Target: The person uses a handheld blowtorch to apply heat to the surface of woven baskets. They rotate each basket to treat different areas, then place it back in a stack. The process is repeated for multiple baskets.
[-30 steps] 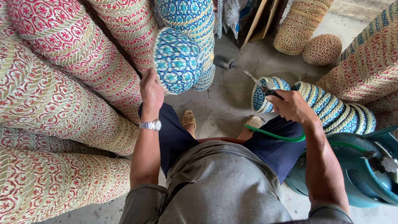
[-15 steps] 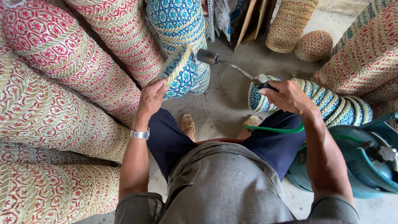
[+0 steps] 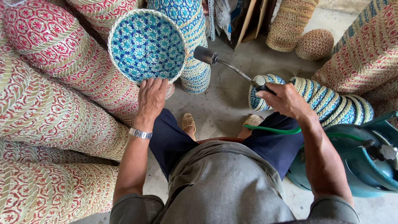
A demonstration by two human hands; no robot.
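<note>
My left hand [image 3: 151,97] grips the lower rim of a blue and white woven basket [image 3: 147,45], held up with its open inside turned toward me. A silver wristwatch [image 3: 139,133] is on that wrist. My right hand [image 3: 284,99] is closed on the handle of a gas torch [image 3: 226,65]; its thin metal tube runs up-left to a dark nozzle just right of the basket's rim. A green hose [image 3: 271,130] leads from the torch toward a teal gas cylinder [image 3: 358,159] at my right. I am seated, knees apart.
Stacks of red and cream woven baskets [image 3: 45,95] fill the left side. A blue stack [image 3: 195,62] stands behind the held basket and another lies at right [image 3: 331,101]. More red stacks [image 3: 365,54] and tan baskets [image 3: 292,25] stand on the concrete floor [image 3: 224,103].
My left hand has turned the basket from edge-on to open side toward me and lifted it. The torch nozzle now sits close beside the rim.
</note>
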